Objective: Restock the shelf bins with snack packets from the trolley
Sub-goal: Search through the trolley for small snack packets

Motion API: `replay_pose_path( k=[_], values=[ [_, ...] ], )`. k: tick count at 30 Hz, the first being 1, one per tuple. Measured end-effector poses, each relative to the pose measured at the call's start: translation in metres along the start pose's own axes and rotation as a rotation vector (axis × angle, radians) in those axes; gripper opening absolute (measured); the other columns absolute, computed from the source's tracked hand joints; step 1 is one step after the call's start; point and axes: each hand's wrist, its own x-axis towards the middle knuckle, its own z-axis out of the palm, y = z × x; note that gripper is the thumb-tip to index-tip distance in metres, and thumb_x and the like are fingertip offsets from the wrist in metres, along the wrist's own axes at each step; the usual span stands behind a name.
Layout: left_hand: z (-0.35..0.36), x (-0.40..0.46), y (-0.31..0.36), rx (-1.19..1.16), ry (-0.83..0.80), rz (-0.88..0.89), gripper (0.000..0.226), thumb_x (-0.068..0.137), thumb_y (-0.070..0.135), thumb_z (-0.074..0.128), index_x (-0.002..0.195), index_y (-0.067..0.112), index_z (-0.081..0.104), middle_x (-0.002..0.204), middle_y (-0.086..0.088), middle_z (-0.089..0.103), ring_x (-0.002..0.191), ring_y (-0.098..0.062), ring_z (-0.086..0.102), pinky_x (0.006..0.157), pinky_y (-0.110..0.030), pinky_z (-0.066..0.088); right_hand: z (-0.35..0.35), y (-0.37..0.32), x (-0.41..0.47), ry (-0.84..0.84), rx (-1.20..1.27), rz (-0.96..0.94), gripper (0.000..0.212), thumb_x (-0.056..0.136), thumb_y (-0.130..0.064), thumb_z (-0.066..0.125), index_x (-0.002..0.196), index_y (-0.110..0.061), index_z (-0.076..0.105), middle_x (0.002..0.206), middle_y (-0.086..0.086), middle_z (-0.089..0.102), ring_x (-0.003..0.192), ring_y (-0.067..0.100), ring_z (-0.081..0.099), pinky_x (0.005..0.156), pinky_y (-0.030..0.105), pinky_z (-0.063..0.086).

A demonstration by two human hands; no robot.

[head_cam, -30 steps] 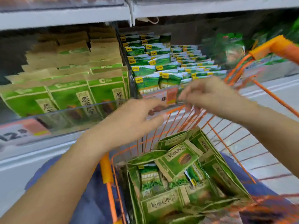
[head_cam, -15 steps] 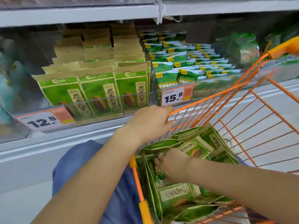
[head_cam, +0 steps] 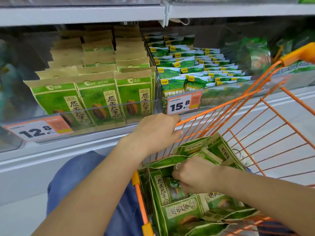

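Shop shelving point(head_cam: 81, 12) in pale grey fills the background. Nearest, the orange wire trolley point(head_cam: 265, 126) holds a heap of green snack packets point(head_cam: 180, 211). The right hand point(head_cam: 196, 176) reaches in, fingers curled around a small green packet point(head_cam: 173, 183). The left hand point(head_cam: 156, 132) grips the trolley's rim wire. Beyond stand clear shelf bins point(head_cam: 109, 111) of upright packets, with price tags point(head_cam: 185, 104) reading 12.8 and 15.8.

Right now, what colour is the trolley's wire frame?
Orange: the trolley wires and handle are bright orange, clearest in the head view, where the left hand grips the rim.
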Motion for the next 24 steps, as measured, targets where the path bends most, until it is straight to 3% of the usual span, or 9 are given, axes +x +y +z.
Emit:
replay_pose_path(
  k=[5, 8, 10, 12, 14, 16, 18, 21, 24],
  values=[
    [-0.013, 0.0, -0.007, -0.53, -0.025, -0.094, 0.035, 0.091, 0.044, 0.059, 0.122, 0.028, 0.061, 0.105, 0.008, 0.068, 0.098, -0.009, 0.063, 0.089, -0.031, 0.049, -0.032, 0.008, -0.03, 0.305, 0.359, 0.093, 0.012, 0.076, -0.028, 0.053, 0.077, -0.021, 0.062, 0.072, -0.012, 0.057, 0.06, 0.01, 0.056, 0.052, 0.027, 0.045],
    [-0.027, -0.003, -0.006, -0.976, 0.054, -0.196, 0.033, 0.08, 0.059, 0.063, 0.097, 0.032, 0.07, 0.091, 0.004, 0.074, 0.089, -0.009, 0.069, 0.089, -0.032, 0.053, -0.059, 0.018, -0.06, 0.744, 0.504, 0.165, 0.004, 0.071, -0.025, 0.054, 0.07, -0.023, 0.058, 0.065, -0.014, 0.05, 0.058, 0.002, 0.049, 0.054, 0.022, 0.044],
    [-0.037, -0.004, -0.001, -1.192, 0.138, -0.313, 0.041, 0.086, 0.058, 0.054, 0.096, 0.022, 0.07, 0.085, -0.003, 0.075, 0.082, -0.014, 0.072, 0.087, -0.037, 0.057, -0.079, 0.026, -0.075, 0.999, 0.395, 0.205, 0.006, 0.075, -0.02, 0.056, 0.07, -0.017, 0.058, 0.066, -0.01, 0.051, 0.06, 0.005, 0.048, 0.056, 0.019, 0.041],
    [-0.043, -0.004, 0.006, -1.234, 0.108, -0.378, 0.053, 0.088, 0.061, 0.044, 0.099, 0.016, 0.069, 0.081, -0.009, 0.075, 0.079, -0.018, 0.073, 0.079, -0.036, 0.059, -0.093, 0.038, -0.083, 1.126, 0.057, 0.244, 0.013, 0.081, -0.015, 0.056, 0.07, -0.01, 0.062, 0.067, -0.001, 0.056, 0.062, 0.01, 0.049, 0.056, 0.021, 0.038],
    [-0.046, -0.005, 0.016, -1.328, -0.041, -0.364, 0.064, 0.08, 0.067, 0.041, 0.1, 0.013, 0.067, 0.082, -0.014, 0.074, 0.079, -0.021, 0.074, 0.067, -0.03, 0.06, -0.094, 0.048, -0.08, 1.123, -0.243, 0.237, 0.018, 0.085, -0.013, 0.057, 0.071, -0.006, 0.066, 0.067, 0.005, 0.06, 0.061, 0.02, 0.057, 0.052, 0.027, 0.042],
    [-0.042, -0.004, 0.026, -1.387, -0.108, -0.325, 0.063, 0.074, 0.064, 0.048, 0.104, 0.012, 0.065, 0.085, -0.016, 0.074, 0.08, -0.022, 0.074, 0.061, -0.027, 0.058, -0.09, 0.052, -0.073, 1.064, -0.331, 0.153, 0.019, 0.089, -0.013, 0.057, 0.075, -0.007, 0.068, 0.071, 0.006, 0.062, 0.062, 0.026, 0.062, 0.05, 0.031, 0.047],
    [-0.034, -0.001, 0.031, -1.361, -0.078, -0.286, 0.037, 0.085, 0.046, 0.057, 0.102, 0.014, 0.064, 0.085, -0.008, 0.075, 0.076, -0.019, 0.073, 0.061, -0.025, 0.058, -0.087, 0.051, -0.067, 1.02, -0.284, 0.103, 0.017, 0.091, -0.014, 0.057, 0.082, -0.008, 0.07, 0.077, 0.006, 0.064, 0.068, 0.026, 0.064, 0.055, 0.033, 0.05],
    [-0.026, 0.002, 0.031, -1.313, 0.017, -0.24, 0.015, 0.097, 0.024, 0.053, 0.096, 0.01, 0.058, 0.077, 0.009, 0.069, 0.07, -0.014, 0.072, 0.06, -0.022, 0.058, -0.086, 0.048, -0.067, 1.092, 0.064, 0.193, 0.017, 0.089, -0.025, 0.061, 0.097, -0.014, 0.071, 0.101, -0.001, 0.066, 0.087, 0.014, 0.065, 0.069, 0.027, 0.052],
    [-0.023, 0.011, 0.029, -1.263, 0.137, -0.182, 0.034, 0.097, 0.023, 0.052, 0.107, -0.01, 0.049, 0.072, -0.009, 0.045, 0.063, -0.006, 0.062, 0.064, -0.025, 0.059, -0.1, 0.05, -0.075, 1.098, 0.688, 0.48, 0.041, 0.084, -0.046, 0.068, 0.12, -0.03, 0.057, 0.119, -0.014, 0.057, 0.096, 0.003, 0.062, 0.075, 0.021, 0.053]
  ],
)
